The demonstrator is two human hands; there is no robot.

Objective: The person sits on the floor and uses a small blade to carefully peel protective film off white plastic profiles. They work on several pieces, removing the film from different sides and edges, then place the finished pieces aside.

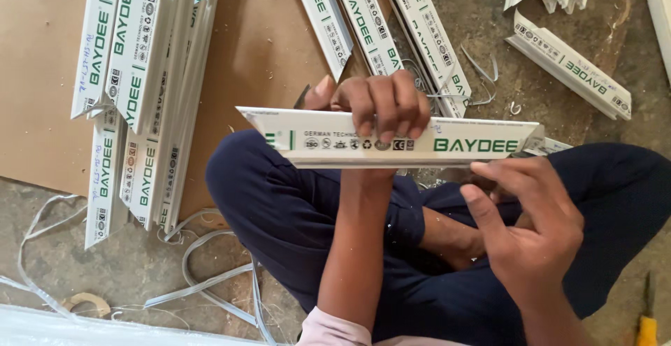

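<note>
- Two bare hands work over crossed legs in dark trousers [293,206], which fill the room just below them.
- The right hand [531,227] is half open, fingers loosely curled, its fingertips touching the lower right edge of a white mitre-cut profile piece [328,140]; whether it grips anything is hard to tell.
- The left hand [381,105] wraps over the top of that piece near its middle, fingers closed down its printed face, holding it level above the knees.
- Beyond the left hand, more cut profiles [370,17] lie on the dusty floor, with thin white offcut strips beside them.
- Far to its left, a stack of profiles [140,87] rests on a brown board [35,73], its upper ends cut off by the frame.
</note>
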